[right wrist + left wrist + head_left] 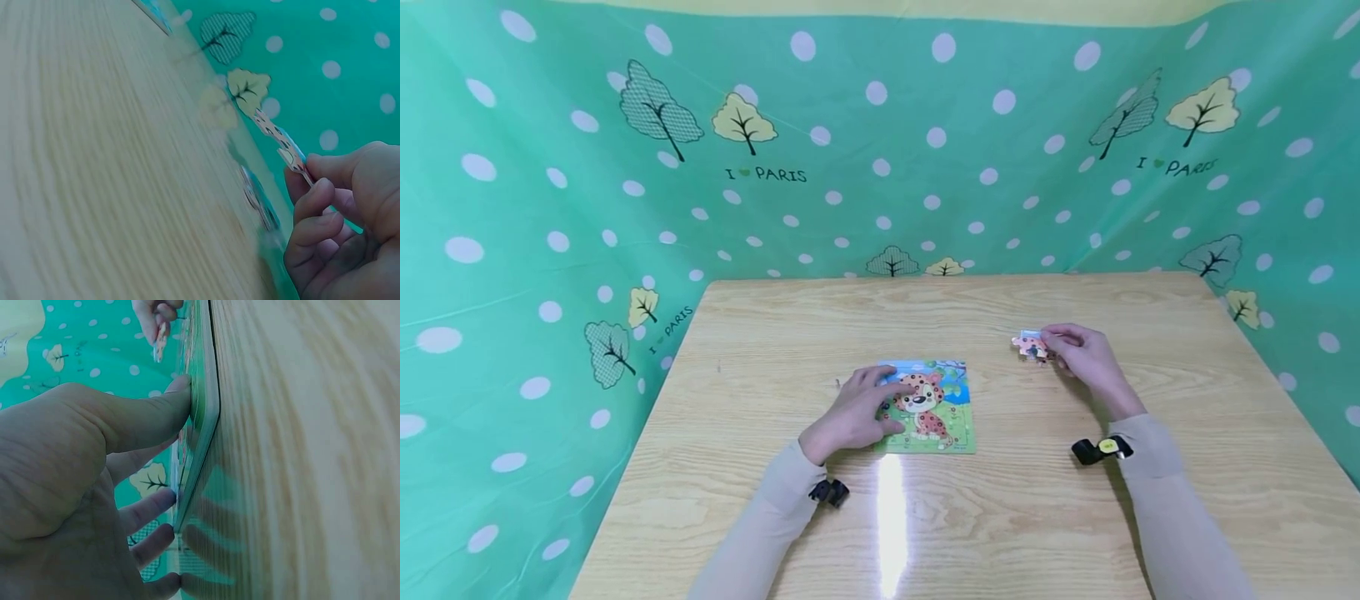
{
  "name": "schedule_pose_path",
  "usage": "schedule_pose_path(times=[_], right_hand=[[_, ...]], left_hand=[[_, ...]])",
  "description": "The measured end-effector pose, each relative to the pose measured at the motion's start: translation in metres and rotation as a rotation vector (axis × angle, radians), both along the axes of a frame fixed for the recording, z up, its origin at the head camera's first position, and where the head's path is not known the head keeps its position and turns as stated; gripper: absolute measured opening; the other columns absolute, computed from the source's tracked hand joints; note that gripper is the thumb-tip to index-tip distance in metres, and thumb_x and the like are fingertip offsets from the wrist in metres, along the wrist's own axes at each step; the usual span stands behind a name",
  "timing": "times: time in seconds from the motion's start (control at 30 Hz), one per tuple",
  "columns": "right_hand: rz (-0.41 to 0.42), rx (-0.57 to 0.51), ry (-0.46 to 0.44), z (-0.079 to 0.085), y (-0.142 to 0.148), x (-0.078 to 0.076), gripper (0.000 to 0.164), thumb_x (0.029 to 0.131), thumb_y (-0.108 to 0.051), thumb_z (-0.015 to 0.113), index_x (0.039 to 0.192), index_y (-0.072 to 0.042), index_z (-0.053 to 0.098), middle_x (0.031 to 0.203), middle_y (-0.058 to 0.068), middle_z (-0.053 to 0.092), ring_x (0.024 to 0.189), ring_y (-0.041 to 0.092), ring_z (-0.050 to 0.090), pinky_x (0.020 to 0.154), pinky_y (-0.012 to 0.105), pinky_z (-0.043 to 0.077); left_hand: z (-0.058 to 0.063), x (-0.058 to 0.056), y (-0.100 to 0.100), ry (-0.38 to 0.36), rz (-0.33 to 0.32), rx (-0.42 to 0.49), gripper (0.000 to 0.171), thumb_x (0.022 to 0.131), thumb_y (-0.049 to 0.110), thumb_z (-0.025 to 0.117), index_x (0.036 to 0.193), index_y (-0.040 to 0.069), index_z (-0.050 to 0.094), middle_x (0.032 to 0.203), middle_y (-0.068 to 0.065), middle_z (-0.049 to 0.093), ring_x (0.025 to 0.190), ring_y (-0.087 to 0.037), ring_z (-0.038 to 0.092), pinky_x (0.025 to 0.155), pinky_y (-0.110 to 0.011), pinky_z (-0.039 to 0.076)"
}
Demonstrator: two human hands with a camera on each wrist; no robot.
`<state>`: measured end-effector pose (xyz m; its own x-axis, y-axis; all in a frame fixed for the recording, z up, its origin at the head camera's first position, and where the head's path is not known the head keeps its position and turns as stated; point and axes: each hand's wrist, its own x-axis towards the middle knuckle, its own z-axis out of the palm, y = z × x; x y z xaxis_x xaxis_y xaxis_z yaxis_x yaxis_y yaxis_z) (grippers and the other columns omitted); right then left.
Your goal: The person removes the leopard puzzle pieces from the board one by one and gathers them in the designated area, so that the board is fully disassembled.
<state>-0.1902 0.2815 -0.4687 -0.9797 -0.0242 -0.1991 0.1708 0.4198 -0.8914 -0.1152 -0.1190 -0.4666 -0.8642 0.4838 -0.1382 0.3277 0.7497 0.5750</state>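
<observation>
Pinches a likely light, stiff puzzle piece (1031,344), best held edgewise, in fingers of right hand (1086,357), resting left hand (856,408), fingers spread, on puzzle board (958,421).

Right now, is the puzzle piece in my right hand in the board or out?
Out. Your right hand pinches the puzzle piece apart from the board, beyond its right edge.

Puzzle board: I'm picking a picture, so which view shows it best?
The head view: the puzzle board shows its printed face, partly covered by the left hand. The left wrist view shows it nearly edge-on; the right wrist view, apparently just a sliver at top.
</observation>
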Motion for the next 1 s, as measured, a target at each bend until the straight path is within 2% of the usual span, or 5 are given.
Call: schedule_pose_path(times=[0.47,0.6,0.83,0.93,1.0], right_hand=[[-0.108,0.022,-0.002,-0.002,0.037,0.006,0.057,0.108,-0.036,0.062,0.148,0.004,0.055,0.086,-0.018,0.065,0.065,0.001,0.053,0.05,0.019,0.043],[-0.112,0.083,-0.009,-0.004,0.045,0.007,0.058,0.109,-0.04,0.061,0.148,0.002,0.056,0.098,-0.007,0.068,0.07,0.002,0.054,0.053,0.021,0.046],[-0.103,0.313,0.028,-0.009,0.052,0.006,0.058,0.11,-0.045,0.056,0.144,0.002,0.061,0.131,0.022,0.065,0.102,0.017,0.058,0.073,0.018,0.05],[-0.094,0.338,0.033,-0.01,0.053,0.005,0.058,0.11,-0.044,0.056,0.143,0.003,0.061,0.135,0.028,0.063,0.112,0.031,0.06,0.082,0.027,0.049],[-0.084,0.348,0.032,-0.009,0.052,0.004,0.057,0.11,-0.043,0.055,0.142,0.004,0.062,0.139,0.031,0.062,0.121,0.041,0.059,0.091,0.039,0.052]], left_hand=[[0.0,0.002,0.001,-0.008,-0.004,0.019,0.057,0.096,0.026,0.08,0.15,0.025,0.062,0.172,-0.012,0.034,0.159,-0.043,0.026,0.128,-0.071,0.021],[-0.001,0.001,0.002,-0.008,-0.001,0.011,0.058,0.096,0.027,0.08,0.15,0.025,0.061,0.173,-0.012,0.034,0.159,-0.043,0.026,0.129,-0.071,0.02],[-0.002,0.001,0.001,0.002,0.002,-0.006,0.058,0.096,0.028,0.079,0.151,0.024,0.06,0.173,-0.011,0.034,0.159,-0.042,0.026,0.129,-0.07,0.021],[-0.002,0.001,0.0,0.004,0.002,-0.008,0.057,0.097,0.028,0.079,0.151,0.024,0.061,0.173,-0.011,0.034,0.159,-0.042,0.026,0.128,-0.07,0.022],[-0.002,0.001,0.0,0.004,0.003,-0.007,0.057,0.097,0.028,0.079,0.15,0.024,0.061,0.172,-0.011,0.035,0.159,-0.042,0.026,0.128,-0.07,0.023]])
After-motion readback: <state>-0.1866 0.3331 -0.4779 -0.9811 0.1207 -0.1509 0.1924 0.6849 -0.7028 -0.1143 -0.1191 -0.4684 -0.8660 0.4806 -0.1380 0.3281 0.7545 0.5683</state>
